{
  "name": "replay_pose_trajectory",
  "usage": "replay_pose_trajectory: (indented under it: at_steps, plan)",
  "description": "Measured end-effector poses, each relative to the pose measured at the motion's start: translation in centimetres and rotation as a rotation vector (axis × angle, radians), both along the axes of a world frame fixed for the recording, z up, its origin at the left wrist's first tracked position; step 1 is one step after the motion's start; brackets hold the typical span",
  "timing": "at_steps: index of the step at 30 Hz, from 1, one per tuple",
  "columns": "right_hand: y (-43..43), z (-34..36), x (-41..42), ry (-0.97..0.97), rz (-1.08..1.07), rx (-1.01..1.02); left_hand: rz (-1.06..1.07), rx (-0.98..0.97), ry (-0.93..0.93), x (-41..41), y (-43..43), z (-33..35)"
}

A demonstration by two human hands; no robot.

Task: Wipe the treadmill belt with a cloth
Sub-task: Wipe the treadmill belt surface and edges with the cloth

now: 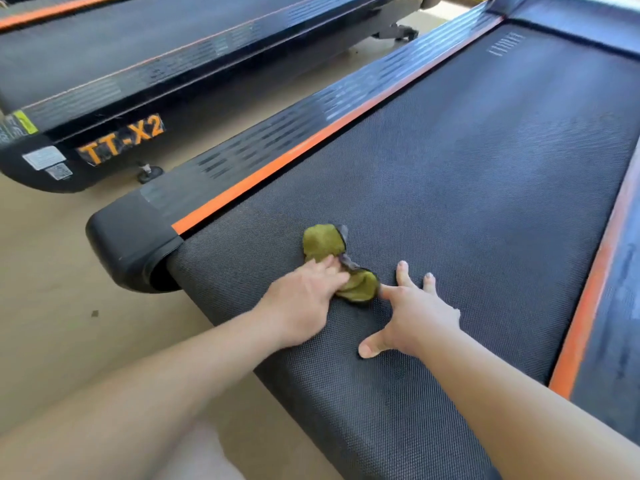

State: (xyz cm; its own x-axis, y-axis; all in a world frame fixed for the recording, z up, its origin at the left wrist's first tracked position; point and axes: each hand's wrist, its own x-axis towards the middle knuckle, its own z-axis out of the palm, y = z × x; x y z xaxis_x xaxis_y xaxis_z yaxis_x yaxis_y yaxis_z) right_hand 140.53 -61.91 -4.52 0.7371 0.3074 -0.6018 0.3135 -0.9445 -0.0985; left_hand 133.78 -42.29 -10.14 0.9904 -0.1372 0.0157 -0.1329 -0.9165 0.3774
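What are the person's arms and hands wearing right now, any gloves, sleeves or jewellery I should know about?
Nothing worn shows. The left hand and right hand are bare, no gloves or rings visible. Both forearms are uncovered to the frame edge, with no sleeves, watch or bracelet. The right hand's nails look short, perhaps pale-polished.

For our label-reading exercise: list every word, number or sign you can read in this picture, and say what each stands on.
"TT-X2": orange label on the rear end of the neighbouring treadmill.
White sticker and QR-code sticker beside it: too small to read.
Yellow-green label: blurred.
White marking on the treadmill belt: blurred.
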Motion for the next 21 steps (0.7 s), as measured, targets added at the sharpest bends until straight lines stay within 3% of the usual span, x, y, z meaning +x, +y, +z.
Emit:
replay_pose_trajectory:
  at_steps: [2,6,10,12,15,16,18,21]
  plan:
    - [0.0,-0.1,-0.1,0.004,0.003,-0.004,-0.013,0.074,-0.001,1.2,2.8,0.4]
    - [-0.3,0.1,0.1,0.000,0.022,0.005,0.301,0.040,0.059,3.3,3.6,1.0]
    - [-0.3,0.4,0.0,-0.021,0.028,0.042,0.035,-0.089,-0.050,-1.7,-3.3,1.1]
    - [-1.6,1.2,0.4,0.010,0.009,0.132,0.030,-0.031,-0.023,-2.0,-2.0,1.5]
    - [-5.7,3.6,1.9,0.053,-0.182,0.444,0.251,0.150,0.111,0.1,-0.1,1.8]
    - [-7.3,4.3,2.0,0.018,-0.201,0.455,0.270,0.151,0.122,0.1,-1.2,2.1]
    - [-9.8,4.9,1.8,-0.052,-0.117,0.272,0.149,0.068,0.119,-1.7,-5.8,2.6]
    - [-11.6,5.3,1.1,-0.005,0.104,-0.035,-0.136,-0.037,0.094,-7.7,-10.2,4.1]
